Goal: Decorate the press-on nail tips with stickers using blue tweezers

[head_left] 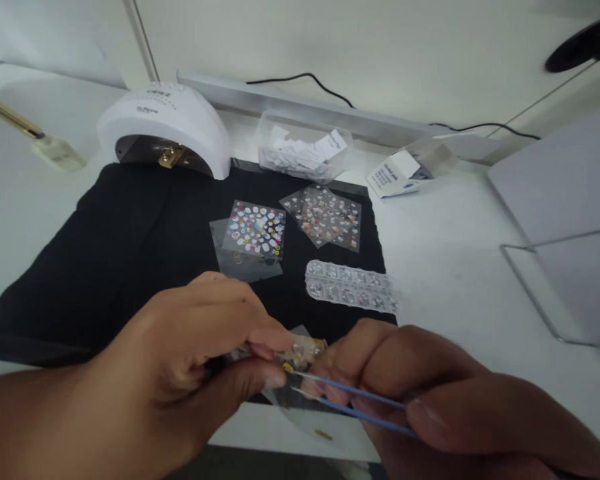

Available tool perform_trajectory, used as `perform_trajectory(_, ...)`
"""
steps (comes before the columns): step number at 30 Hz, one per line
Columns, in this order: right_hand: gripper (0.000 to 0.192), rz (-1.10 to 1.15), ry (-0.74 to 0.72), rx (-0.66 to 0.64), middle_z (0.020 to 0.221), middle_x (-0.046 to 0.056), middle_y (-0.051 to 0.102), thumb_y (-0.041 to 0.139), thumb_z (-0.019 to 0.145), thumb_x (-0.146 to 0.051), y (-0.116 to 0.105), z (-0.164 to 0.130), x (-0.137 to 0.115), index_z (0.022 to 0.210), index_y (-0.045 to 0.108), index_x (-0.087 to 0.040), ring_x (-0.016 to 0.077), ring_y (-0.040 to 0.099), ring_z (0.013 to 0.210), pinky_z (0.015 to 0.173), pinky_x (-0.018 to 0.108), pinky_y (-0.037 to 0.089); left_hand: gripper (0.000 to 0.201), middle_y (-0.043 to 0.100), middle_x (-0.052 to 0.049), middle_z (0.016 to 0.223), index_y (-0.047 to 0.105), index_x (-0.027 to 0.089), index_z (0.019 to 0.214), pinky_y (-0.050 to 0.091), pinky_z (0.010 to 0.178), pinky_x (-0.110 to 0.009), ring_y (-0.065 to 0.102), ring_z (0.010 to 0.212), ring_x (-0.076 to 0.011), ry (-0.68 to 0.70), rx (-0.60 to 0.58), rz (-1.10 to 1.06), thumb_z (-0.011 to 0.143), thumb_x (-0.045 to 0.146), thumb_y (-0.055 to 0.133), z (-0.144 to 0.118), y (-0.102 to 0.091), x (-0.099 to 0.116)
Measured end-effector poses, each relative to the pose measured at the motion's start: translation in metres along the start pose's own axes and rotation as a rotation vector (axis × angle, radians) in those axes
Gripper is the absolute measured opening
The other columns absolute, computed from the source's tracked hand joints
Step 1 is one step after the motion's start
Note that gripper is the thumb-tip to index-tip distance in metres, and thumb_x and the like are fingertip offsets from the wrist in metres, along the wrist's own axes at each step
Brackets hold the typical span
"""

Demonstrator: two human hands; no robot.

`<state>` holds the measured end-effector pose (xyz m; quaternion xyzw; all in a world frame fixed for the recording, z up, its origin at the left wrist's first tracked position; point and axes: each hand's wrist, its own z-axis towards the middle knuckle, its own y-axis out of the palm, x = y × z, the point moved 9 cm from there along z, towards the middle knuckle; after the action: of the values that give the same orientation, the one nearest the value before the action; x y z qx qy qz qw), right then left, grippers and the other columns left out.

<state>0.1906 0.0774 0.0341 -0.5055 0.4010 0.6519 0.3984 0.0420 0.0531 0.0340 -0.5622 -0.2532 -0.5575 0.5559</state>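
My left hand [210, 353] is closed in a pinch, thumb against forefinger, on a small beige decorated piece [307, 348] with pale, shiny bits on it. Its exact kind is unclear, and fingers cover part of it. Blue tweezers [363, 393] lie in the closed fingers of my right hand [420, 393]. Their pale tips reach a tiny yellow spot [288, 367] beside my left thumb; whether they grip it, I cannot tell. Right-hand fingertips are close against the beige piece. Beneath both hands, partly hidden, is a clear sheet [300, 417].
On the black cloth [130, 233] lie sticker sheets [257, 230], more sheets [330, 217] and a clear rhinestone case [350, 287]. Behind stand a white nail lamp [165, 120], a clear bin [305, 157] of packets and an alcohol-pad box [397, 175]. A metal wire frame [535, 293] is at right.
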Motion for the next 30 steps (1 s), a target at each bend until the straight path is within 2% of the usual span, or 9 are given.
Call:
perform_trajectory(5, 0.026, 0.028, -0.005, -0.002, 0.067, 0.006, 0.061, 0.073, 0.078, -0.054, 0.003, 0.0, -0.002, 0.08, 0.069, -0.028, 0.0251, 0.064, 0.067, 0.056, 0.04, 0.056, 0.012, 0.064, 0.002, 0.082, 0.067, 0.02, 0.092, 0.048, 0.064, -0.017, 0.063, 0.078, -0.0084, 0.018, 0.003, 0.021, 0.089, 0.009, 0.064, -0.002, 0.0, 0.001)
perform_trajectory(11, 0.023, 0.082, -0.064, -0.046, 0.068, 0.007, 0.061, 0.069, 0.084, -0.046, 0.004, -0.001, -0.004, 0.089, 0.072, -0.024, 0.0252, 0.065, 0.062, 0.051, 0.043, 0.06, 0.012, 0.066, -0.002, 0.081, 0.067, 0.017, 0.094, 0.054, 0.07, -0.024, 0.063, 0.076, -0.0123, 0.078, 0.027, 0.042, 0.089, 0.008, 0.062, 0.001, -0.001, 0.006)
perform_trajectory(19, 0.016, 0.133, -0.056, -0.037, 0.067, 0.005, 0.062, 0.066, 0.089, -0.036, 0.003, 0.001, -0.005, 0.087, 0.075, -0.022, 0.0232, 0.067, 0.06, 0.049, 0.04, 0.062, 0.015, 0.071, -0.003, 0.081, 0.065, 0.018, 0.094, 0.053, 0.069, -0.03, 0.065, 0.073, -0.0146, 0.138, 0.002, 0.012, 0.088, 0.005, 0.063, 0.005, -0.001, 0.015)
perform_trajectory(22, 0.021, 0.145, -0.029, -0.046, 0.066, 0.005, 0.066, 0.059, 0.095, -0.032, 0.005, 0.002, -0.001, 0.087, 0.077, -0.024, 0.023, 0.069, 0.061, 0.05, 0.04, 0.063, 0.015, 0.07, -0.002, 0.08, 0.065, 0.019, 0.093, 0.051, 0.069, -0.031, 0.065, 0.071, -0.0144, 0.125, -0.015, 0.011, 0.089, 0.005, 0.061, 0.004, 0.001, 0.015)
perform_trajectory(26, 0.031, 0.188, -0.028, -0.04, 0.063, 0.003, 0.066, 0.051, 0.098, -0.039, 0.005, 0.002, 0.0, 0.085, 0.077, -0.028, 0.0215, 0.069, 0.058, 0.05, 0.038, 0.063, 0.012, 0.069, 0.0, 0.079, 0.063, 0.02, 0.094, 0.05, 0.07, -0.032, 0.064, 0.069, -0.0132, 0.143, -0.017, 0.014, 0.091, 0.008, 0.062, 0.003, 0.0, 0.015)
perform_trajectory(30, 0.03, 0.219, 0.026, -0.092, 0.065, 0.002, 0.066, 0.052, 0.097, -0.042, 0.006, 0.002, 0.005, 0.085, 0.077, -0.03, 0.0209, 0.069, 0.06, 0.053, 0.038, 0.063, 0.009, 0.068, 0.0, 0.081, 0.062, 0.021, 0.093, 0.048, 0.071, -0.032, 0.064, 0.071, -0.0135, 0.138, -0.04, 0.022, 0.091, 0.011, 0.063, 0.002, 0.001, 0.013)
